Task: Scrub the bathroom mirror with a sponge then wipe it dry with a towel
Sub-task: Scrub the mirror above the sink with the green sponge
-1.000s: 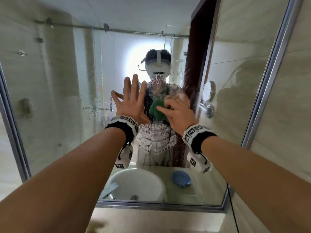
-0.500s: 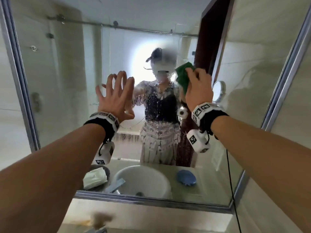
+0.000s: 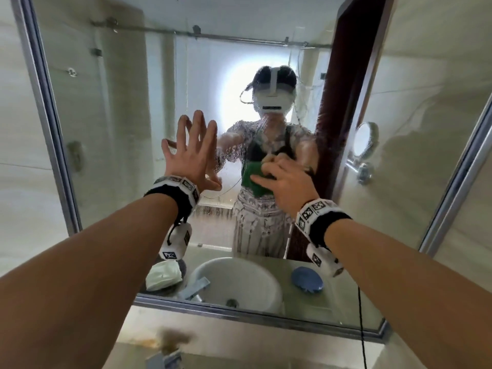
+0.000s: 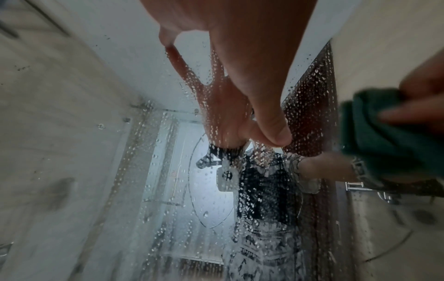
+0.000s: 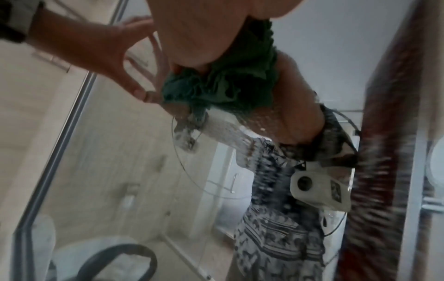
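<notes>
So the green sponge [image 3: 257,179] sits mid-frame in our head view, pressed to the mirror [image 3: 111,129] by our right hand [image 3: 286,182], fingers curled over it. The right wrist view [image 5: 230,76] shows it bunched and crumpled under the palm, which the head view hides. Our left hand [image 3: 190,155] is just left of it, fingers spread flat on the glass. Only the left wrist view really shows the droplets [image 4: 216,190] beading all over the glass. Low in the head frame, the reflection catches a white basin [image 3: 239,283], a blue round thing [image 3: 306,279] and a folded pale cloth [image 3: 163,275].
</notes>
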`<state>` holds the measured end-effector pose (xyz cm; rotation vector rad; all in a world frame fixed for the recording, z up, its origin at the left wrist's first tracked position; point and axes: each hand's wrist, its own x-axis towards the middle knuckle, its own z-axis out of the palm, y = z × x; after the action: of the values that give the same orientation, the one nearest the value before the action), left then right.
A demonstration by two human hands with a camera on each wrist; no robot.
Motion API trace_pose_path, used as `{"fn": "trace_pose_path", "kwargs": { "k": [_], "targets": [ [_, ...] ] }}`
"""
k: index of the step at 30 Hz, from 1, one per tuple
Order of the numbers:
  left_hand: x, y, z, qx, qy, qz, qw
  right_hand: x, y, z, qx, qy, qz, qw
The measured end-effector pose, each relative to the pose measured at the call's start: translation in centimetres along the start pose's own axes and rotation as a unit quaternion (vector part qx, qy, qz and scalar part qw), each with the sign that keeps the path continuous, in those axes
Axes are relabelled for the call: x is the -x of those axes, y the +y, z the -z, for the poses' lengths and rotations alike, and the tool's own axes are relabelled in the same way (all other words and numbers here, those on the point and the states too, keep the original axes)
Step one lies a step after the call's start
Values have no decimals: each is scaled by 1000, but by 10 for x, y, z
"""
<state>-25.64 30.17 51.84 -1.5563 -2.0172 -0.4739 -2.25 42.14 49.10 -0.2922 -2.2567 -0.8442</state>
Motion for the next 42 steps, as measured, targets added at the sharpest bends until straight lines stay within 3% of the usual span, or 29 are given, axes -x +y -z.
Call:
{"fn": "trace_pose_path", "kwargs": {
  "k": [1,3,4,5,7,8,9,10,12,15,21,24,26,27,28,29,30,31,32,33,37,42],
  "targets": [
    [0,0,0,-3,-5,1,1000,2,9,-7,-106,-7,95,990],
    [1,0,1,-10,-10,4,1000,5,24,-4,-358,57,195,911],
    [1,0,2,-10,-11,4,1000,8,33,1,-407,20,238,881],
    [1,-1,2,-10,-12,5,1000,7,37,8,-370,1,229,900],
    [0,-1,2,-11,-12,5,1000,3,32,28,-99,-60,139,983],
    [0,-1,1,-12,-13,5,1000,0,29,37,36,-53,31,997],
    [-1,-1,0,-13,-12,5,1000,-5,31,45,89,-5,-66,994],
    [-1,-1,-1,-15,-11,5,1000,-15,31,52,73,57,-141,986],
    [-2,-2,-3,-21,-8,6,1000,-42,34,58,46,137,-211,967],
    [-5,-3,-4,-21,-10,11,1000,-67,20,58,49,127,-259,956],
    [-6,-3,-5,-23,-21,14,999,-58,-26,7,69,-23,-105,992],
    [-3,-2,-2,-33,-21,5,999,-37,-49,-9,50,-54,-80,994],
    [-1,-3,-1,-29,-17,-2,999,-26,-46,-28,58,-52,15,997],
    [-1,-3,0,-27,-18,-5,999,-21,-41,-36,-14,-3,86,996],
    [-1,-3,0,-27,-18,-8,999,-17,-36,-44,-160,51,95,981],
    [-1,-2,0,-28,-19,-11,999,-18,-33,-42,-258,59,88,960],
    [0,-2,1,-28,-19,-14,999,-17,-35,-36,-190,33,93,977],
    [1,-2,1,-30,-16,-17,999,-22,-39,-28,-31,-29,131,990],
    [3,-5,1,-30,-8,-23,999,-23,-47,-15,46,-114,65,990],
    [3,-8,0,-29,6,-32,999,-26,-54,-3,65,-142,-22,987],
    [2,-39,5,-14,49,-88,995,-56,-55,22,35,-39,-180,982],
    [8,-95,19,-5,44,-60,997,-118,-57,48,8,52,-409,911]
  ]
}}
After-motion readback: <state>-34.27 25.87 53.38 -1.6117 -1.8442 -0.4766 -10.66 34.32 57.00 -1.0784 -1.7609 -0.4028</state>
